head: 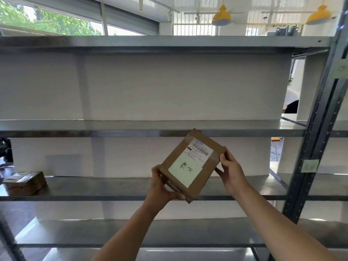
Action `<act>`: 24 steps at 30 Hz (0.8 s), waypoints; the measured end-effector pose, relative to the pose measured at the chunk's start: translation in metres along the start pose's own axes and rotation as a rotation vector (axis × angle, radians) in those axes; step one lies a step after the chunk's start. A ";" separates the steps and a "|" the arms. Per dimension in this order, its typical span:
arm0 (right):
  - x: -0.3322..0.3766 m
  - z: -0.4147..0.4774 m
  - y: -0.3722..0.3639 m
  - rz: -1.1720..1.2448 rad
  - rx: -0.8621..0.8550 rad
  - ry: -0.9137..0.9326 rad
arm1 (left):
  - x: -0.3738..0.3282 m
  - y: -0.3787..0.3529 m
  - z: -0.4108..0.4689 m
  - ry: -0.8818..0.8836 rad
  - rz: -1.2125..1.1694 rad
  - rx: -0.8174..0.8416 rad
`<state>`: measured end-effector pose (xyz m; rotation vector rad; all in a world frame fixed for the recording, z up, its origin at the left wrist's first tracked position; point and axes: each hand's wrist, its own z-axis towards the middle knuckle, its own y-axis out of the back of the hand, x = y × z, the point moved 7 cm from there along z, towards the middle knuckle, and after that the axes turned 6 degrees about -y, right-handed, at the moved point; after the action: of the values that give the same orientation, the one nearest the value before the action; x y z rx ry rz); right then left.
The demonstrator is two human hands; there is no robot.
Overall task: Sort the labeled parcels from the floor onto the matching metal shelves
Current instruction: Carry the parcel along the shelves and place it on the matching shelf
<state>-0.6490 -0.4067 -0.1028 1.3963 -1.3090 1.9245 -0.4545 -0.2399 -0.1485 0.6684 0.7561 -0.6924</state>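
A flat brown cardboard parcel [192, 164] is held up in front of the metal shelves, tilted, its face toward me. It carries a white barcode label and a pale green note with handwritten characters. My left hand [160, 187] grips its lower left edge and my right hand [230, 173] grips its right edge. The parcel hangs in front of the third shelf [113, 187], between it and the second shelf [94, 127]. A matching pale green handwritten note [310, 165] is stuck on the dark upright post at the third shelf's level.
Another small brown parcel [26, 182] lies at the left end of the third shelf. The dark upright post [318, 117] stands at right, with a second green note [339, 68] higher up. A top shelf [150, 41] and a lower shelf [131, 234] span the frame. White wall behind.
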 end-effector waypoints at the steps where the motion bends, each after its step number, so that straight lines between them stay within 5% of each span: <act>1: -0.003 0.001 -0.001 0.047 0.001 0.005 | -0.004 -0.004 0.001 -0.006 0.002 -0.016; 4: -0.010 0.000 -0.005 0.173 -0.008 -0.012 | -0.015 -0.017 0.001 0.009 -0.035 -0.086; 11: -0.017 -0.015 -0.023 -0.119 -0.039 -0.082 | -0.023 -0.025 0.009 0.093 -0.130 -0.219; 18: -0.011 -0.012 -0.012 -0.180 0.037 -0.048 | -0.028 -0.022 0.012 0.202 -0.118 -0.102; 24: 0.012 -0.001 0.000 -0.160 0.057 -0.056 | -0.029 -0.031 0.021 0.277 -0.191 -0.280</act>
<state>-0.6544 -0.4076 -0.0922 1.5436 -1.1375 1.8418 -0.4852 -0.2649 -0.1228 0.4429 1.1606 -0.6577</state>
